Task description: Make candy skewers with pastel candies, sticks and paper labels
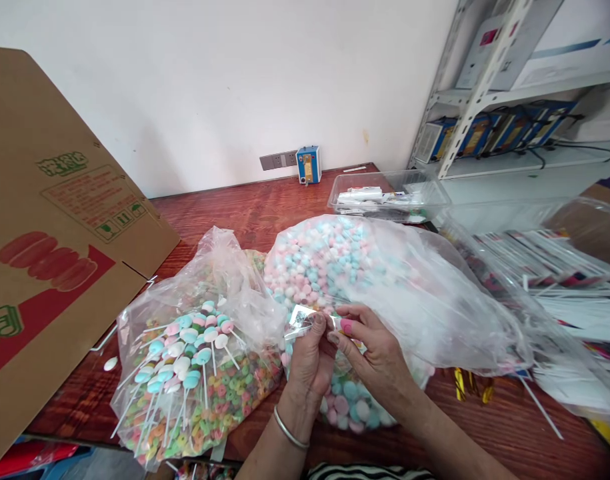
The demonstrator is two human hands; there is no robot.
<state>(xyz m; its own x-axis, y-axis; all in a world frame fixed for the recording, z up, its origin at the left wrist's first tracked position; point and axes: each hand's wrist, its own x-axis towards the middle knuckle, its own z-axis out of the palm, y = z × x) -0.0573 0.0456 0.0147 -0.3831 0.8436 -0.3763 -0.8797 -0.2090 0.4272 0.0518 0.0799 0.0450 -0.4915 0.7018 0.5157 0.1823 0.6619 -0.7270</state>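
Observation:
My left hand (312, 363), with a bangle on its wrist, pinches a small shiny clear packet (299, 321) with dark print on it. Close against it, my right hand (375, 350) has its fingers closed around a small pink-and-white piece (345, 326), partly hidden by the fingers. Both hands are above a large clear bag of pastel marshmallows (315, 260). To their left lies a clear bag of colourful cereal rings (249, 373). Several marshmallow sticks (187, 347) in blue, white and pink lie on top of that bag.
A cardboard box (59, 200) stands at the left. Behind the bags are a clear plastic tray (389, 190) and a small blue device (309, 165) by the wall. On the right, a clear bin (485, 280) holds white sticks and printed packets, below a metal shelf (465, 127).

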